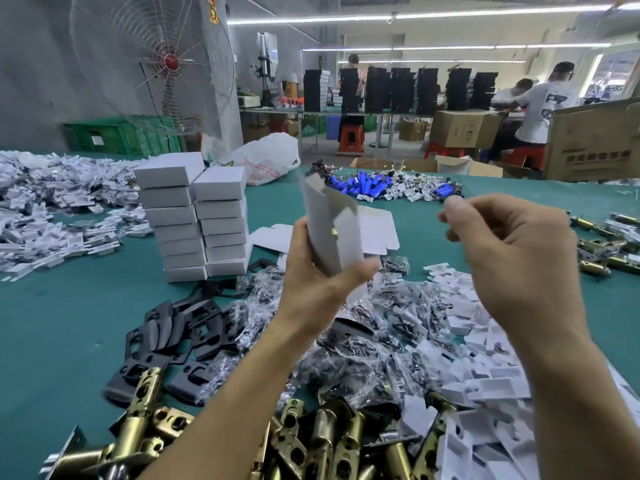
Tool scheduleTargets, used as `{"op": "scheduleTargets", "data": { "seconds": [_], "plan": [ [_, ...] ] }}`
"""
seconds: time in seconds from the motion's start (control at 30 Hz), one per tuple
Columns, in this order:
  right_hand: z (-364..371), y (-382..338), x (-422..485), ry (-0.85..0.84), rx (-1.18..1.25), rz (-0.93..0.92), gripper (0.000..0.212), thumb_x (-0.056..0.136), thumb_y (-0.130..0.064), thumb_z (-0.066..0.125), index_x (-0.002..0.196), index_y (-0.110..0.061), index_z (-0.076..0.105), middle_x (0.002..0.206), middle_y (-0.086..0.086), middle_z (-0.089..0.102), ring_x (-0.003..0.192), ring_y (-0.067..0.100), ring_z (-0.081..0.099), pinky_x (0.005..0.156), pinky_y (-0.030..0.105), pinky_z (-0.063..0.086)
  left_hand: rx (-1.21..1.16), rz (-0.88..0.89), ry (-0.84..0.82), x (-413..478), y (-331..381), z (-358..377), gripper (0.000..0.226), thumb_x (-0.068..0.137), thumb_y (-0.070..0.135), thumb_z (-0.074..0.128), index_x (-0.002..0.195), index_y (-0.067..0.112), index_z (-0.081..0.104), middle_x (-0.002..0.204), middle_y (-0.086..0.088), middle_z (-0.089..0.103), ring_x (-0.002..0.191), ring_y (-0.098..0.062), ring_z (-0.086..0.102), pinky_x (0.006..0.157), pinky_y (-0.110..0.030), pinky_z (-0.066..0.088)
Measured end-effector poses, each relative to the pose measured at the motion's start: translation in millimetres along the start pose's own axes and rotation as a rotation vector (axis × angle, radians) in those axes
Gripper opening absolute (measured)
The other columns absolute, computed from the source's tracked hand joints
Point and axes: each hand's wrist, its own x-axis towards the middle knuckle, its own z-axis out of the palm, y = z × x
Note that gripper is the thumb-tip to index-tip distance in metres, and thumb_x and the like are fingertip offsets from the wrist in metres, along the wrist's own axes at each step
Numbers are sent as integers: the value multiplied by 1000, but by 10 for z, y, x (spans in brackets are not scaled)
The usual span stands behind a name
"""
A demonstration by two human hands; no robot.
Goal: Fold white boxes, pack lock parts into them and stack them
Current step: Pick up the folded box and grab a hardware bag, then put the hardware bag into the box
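The box [332, 233], a half-folded white blank, is standing upright above the parts heap, gripped low by your left hand [311, 268] so its flaps are staying free while your right hand [512, 251] is hovering alongside, loosely curled, empty.

I see two bare forearms coming up from the bottom edge; no sleeves, cuffs, gloves, watch or rings show on either; the left hand [313, 271] and the right hand [509, 258] are both uncovered; the fingernails look short and plain; motion blurs the right fingertips [453, 206].
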Motion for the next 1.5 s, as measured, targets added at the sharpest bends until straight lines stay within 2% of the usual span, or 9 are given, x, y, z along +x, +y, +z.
{"op": "scheduleTargets", "data": {
  "seconds": [0.13, 0.27, 0.4, 0.67, 0.93, 1.13, 1.27, 1.37, 1.5],
  "plan": [
    [-54, 348, 46, -230, -316, 275, 20, 97, -24, 58, 87, -13, 72, 82, 8, 72, 75, 28, 66, 78, 49, 56, -124, 73, 102, -36, 41, 8, 92, 64, 26, 82, 143, 9, 37, 114, -2, 57, 91, 4, 65, 74, -14, 55],
    [34, 622, -3, -494, -578, 461, 31, 98, -7, 46, 114, -17, 71, 110, 16, 70, 78, 25, 63, 77, 33, 52, -117, 153, 102, -45, 79, -2, 95, 57, 35, 83, 134, 4, 38, 94, 21, 63, 84, 5, 63, 65, -14, 54],
    [60, 710, -28, -531, -687, 463, 39, 94, 1, 45, 124, -13, 66, 127, 12, 65, 113, 29, 61, 99, 37, 47, -112, 166, 86, -34, 64, -1, 79, 57, 22, 88, 120, 1, 44, 83, 20, 59, 77, -1, 60, 60, -18, 52],
    [177, 795, -133, -820, -717, 513, 6, 82, -20, 78, 84, -16, 73, 81, 0, 73, 69, 9, 67, 65, 25, 54, -177, 93, 127, 5, 41, -17, 74, 62, 8, 86, 123, 7, 44, 88, 14, 61, 79, -1, 61, 65, -18, 54],
    [294, 911, -207, -782, -797, 559, 13, 84, -24, 73, 86, -11, 69, 78, 3, 68, 68, 14, 65, 69, 30, 58, -219, 82, 207, -44, 103, 15, 82, 58, 33, 83, 123, -8, 53, 100, -27, 66, 83, -26, 68, 63, -23, 56],
    [341, 981, -257, -657, -757, 516, 16, 87, -10, 62, 94, -19, 51, 88, 3, 60, 79, 17, 55, 69, 35, 49, -173, 87, 286, -48, 127, 43, 23, 58, 39, 76, 82, 41, 76, 71, 7, 71, 65, -11, 66, 53, -28, 53],
    [365, 1007, -243, -636, -779, 463, 18, 91, -4, 49, 96, -20, 55, 94, 4, 61, 83, 23, 55, 77, 38, 52, -185, 105, 274, -73, 151, 51, 30, 61, 40, 78, 86, 25, 77, 77, -1, 75, 70, -30, 71, 51, -35, 55],
    [376, 1009, -252, -589, -773, 445, 17, 90, -5, 50, 88, -18, 61, 89, 5, 63, 80, 24, 61, 75, 40, 57, -144, 98, 318, -62, 153, 59, 58, 60, 33, 85, 109, 14, 62, 91, 4, 75, 80, -13, 72, 62, -26, 58],
    [396, 1013, -273, -619, -778, 439, 17, 87, -15, 67, 72, -12, 72, 66, 4, 65, 63, 20, 63, 63, 31, 55, -180, 55, 299, -40, 139, 66, 49, 68, 26, 85, 105, 18, 54, 90, 13, 74, 79, -8, 72, 67, -42, 63]
  ]
}}
